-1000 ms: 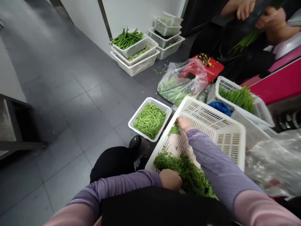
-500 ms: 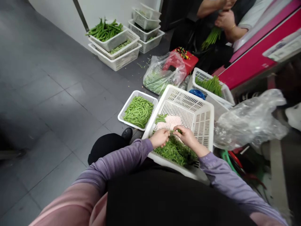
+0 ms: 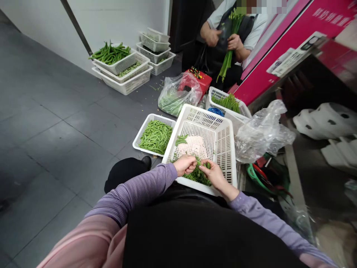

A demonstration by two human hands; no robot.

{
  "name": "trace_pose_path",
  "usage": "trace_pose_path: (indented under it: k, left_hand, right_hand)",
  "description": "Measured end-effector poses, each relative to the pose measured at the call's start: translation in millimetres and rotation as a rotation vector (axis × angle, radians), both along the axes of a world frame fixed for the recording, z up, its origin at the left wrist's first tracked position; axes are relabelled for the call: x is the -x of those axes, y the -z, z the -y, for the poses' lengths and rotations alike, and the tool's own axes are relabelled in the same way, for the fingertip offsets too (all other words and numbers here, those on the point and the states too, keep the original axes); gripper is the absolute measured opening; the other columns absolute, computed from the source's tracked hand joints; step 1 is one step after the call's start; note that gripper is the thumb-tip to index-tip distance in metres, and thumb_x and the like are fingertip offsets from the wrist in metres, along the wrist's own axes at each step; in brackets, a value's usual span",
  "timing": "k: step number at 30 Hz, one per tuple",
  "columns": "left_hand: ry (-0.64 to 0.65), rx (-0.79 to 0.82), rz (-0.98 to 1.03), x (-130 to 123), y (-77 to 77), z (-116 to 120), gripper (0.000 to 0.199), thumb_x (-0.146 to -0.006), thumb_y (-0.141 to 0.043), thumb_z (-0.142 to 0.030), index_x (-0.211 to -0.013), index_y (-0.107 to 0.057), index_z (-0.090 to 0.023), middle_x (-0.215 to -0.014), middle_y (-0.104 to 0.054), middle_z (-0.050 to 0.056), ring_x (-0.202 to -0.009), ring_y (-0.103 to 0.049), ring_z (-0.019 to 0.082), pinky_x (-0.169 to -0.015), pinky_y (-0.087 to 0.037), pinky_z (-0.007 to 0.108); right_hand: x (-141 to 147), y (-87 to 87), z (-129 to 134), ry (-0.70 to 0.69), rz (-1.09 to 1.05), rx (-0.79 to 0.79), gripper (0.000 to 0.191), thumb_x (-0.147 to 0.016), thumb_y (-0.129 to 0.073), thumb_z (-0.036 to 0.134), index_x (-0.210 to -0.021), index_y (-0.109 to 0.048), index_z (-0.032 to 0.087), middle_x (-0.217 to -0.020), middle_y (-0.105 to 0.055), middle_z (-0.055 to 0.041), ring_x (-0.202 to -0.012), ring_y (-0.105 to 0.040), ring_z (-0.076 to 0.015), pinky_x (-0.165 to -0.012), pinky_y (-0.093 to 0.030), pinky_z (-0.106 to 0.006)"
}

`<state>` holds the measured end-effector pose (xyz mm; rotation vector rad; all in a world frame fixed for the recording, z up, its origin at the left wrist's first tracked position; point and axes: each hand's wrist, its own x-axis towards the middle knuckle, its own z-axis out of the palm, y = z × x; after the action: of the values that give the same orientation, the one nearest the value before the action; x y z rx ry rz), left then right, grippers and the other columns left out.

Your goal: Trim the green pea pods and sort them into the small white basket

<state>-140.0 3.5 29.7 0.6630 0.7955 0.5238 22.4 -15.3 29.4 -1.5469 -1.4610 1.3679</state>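
Over the near end of a large white plastic basket, my two hands are close together. My left hand is closed in a fist, its fingertips pinching one end of a green pea pod. My right hand pinches the same pod from the other side, with more green showing at its fingers. Below them lies a heap of thin green trimmings, partly hidden by the hands. A few loose pods rest beside a pale pink sheet in the basket.
Left of the basket stands a small white tray full of pea pods. Beyond are a plastic bag of greens, a red stool and stacked vegetable baskets. Across from me, a co-worker holds long green stalks. A clear bag lies right.
My view has swung to the right and up, so more of the co-worker shows. My hands stay together over the basket, with the pod now more visible between them.
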Motion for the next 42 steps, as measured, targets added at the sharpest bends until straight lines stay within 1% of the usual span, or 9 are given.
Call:
trace_pose_path:
  k: [7,15,20,23,28,31,33,35,42]
  left_hand:
    - [-0.014,0.135,-0.007,-3,2.4,2,0.015,-0.068,-0.032,-0.024,-0.055,-0.027,-0.019,-0.042,-0.024,-0.007,-0.033,-0.016,0.006,-0.034,-0.011,0.020]
    - [0.269,-0.589,-0.855,8,16.7,-3,0.014,-0.065,-0.050,-0.025,-0.057,-0.055,-0.015,-0.049,-0.050,0.001,-0.055,-0.050,0.014,-0.057,-0.040,0.025]
    - [0.079,-0.777,-0.818,11,9.6,-2,0.062,-0.060,-0.058,-0.020,-0.121,-0.044,-0.016,-0.106,-0.055,0.008,-0.094,-0.053,0.018,-0.079,-0.041,0.024]
    - [0.079,-0.816,-0.704,8,1.8,-1,0.046,-0.073,-0.051,-0.032,-0.117,-0.047,-0.016,-0.102,-0.057,0.007,-0.085,-0.056,0.016,-0.076,-0.043,0.026]
    - [0.282,-0.915,-0.824,6,-6.8,1,0.034,-0.084,-0.033,-0.031,-0.077,-0.061,-0.014,-0.068,-0.061,0.006,-0.062,-0.057,0.016,-0.063,-0.043,0.027]
    - [0.432,-1.033,-0.959,10,-10.4,3,0.030,-0.081,-0.040,-0.032,-0.071,-0.062,-0.015,-0.066,-0.061,0.008,-0.065,-0.058,0.020,-0.061,-0.043,0.028]
    - [0.483,-1.065,-0.957,12,-12.4,4,0.030,-0.081,-0.042,-0.034,-0.071,-0.063,-0.016,-0.066,-0.062,0.008,-0.064,-0.058,0.020,-0.060,-0.042,0.028]
    - [0.391,-1.104,-0.934,14,-14.2,4,0.032,-0.083,-0.040,-0.036,-0.072,-0.063,-0.017,-0.066,-0.062,0.006,-0.064,-0.058,0.018,-0.060,-0.041,0.027]
    - [-0.151,-1.029,-0.915,19,-17.2,-7,0.035,-0.089,-0.030,-0.029,-0.074,-0.058,-0.015,-0.071,-0.062,0.003,-0.065,-0.055,0.011,-0.063,-0.040,0.021]
  right_hand:
    - [19,7.4,10,0.116,-0.036,-0.029,0.021,-0.066,-0.065,0.036,-0.072,-0.051,0.022,-0.041,-0.038,0.0086,-0.034,-0.032,-0.0077,-0.034,-0.023,-0.021]
    - [14,-11.9,-34,0.373,-0.433,-0.066,0.031,-0.061,-0.070,0.032,-0.075,-0.044,0.021,-0.056,-0.044,0.0087,-0.037,-0.033,-0.0031,-0.033,-0.024,-0.016]
    - [15,-6.1,-29,0.345,-0.446,-0.001,0.029,-0.062,-0.070,0.032,-0.076,-0.047,0.021,-0.051,-0.039,0.0097,-0.037,-0.033,-0.0035,-0.034,-0.024,-0.016]
    - [18,1.2,-21,0.282,-0.404,0.037,0.028,-0.065,-0.068,0.036,-0.077,-0.047,0.021,-0.049,-0.036,0.0098,-0.037,-0.032,-0.0049,-0.035,-0.025,-0.017]
    - [-1,-10.1,-27,-0.015,0.218,-0.300,0.031,-0.072,-0.060,0.046,-0.088,-0.057,0.020,-0.058,-0.048,0.0010,-0.048,-0.043,-0.0114,-0.042,-0.032,-0.023]
    - [-15,-28.2,-41,-0.552,0.638,-0.546,0.034,-0.076,-0.054,0.048,-0.095,-0.061,0.020,-0.078,-0.055,-0.0065,-0.064,-0.052,-0.0155,-0.051,-0.036,-0.024]
    - [-17,-37.0,-52,-0.921,0.684,-0.508,0.030,-0.080,-0.049,0.047,-0.085,-0.063,0.021,-0.076,-0.055,-0.0049,-0.064,-0.052,-0.0142,-0.052,-0.035,-0.023]
    - [-14,-38.4,-62,-1.082,0.547,-0.369,0.029,-0.081,-0.050,0.045,-0.071,-0.060,0.019,-0.069,-0.052,-0.0018,-0.063,-0.051,-0.0126,-0.054,-0.035,-0.023]
    - [19,15.9,-53,-0.395,-0.442,0.354,0.032,-0.066,-0.064,0.043,-0.063,-0.045,0.019,-0.043,-0.033,0.0087,-0.036,-0.024,-0.0047,-0.038,-0.022,-0.019]
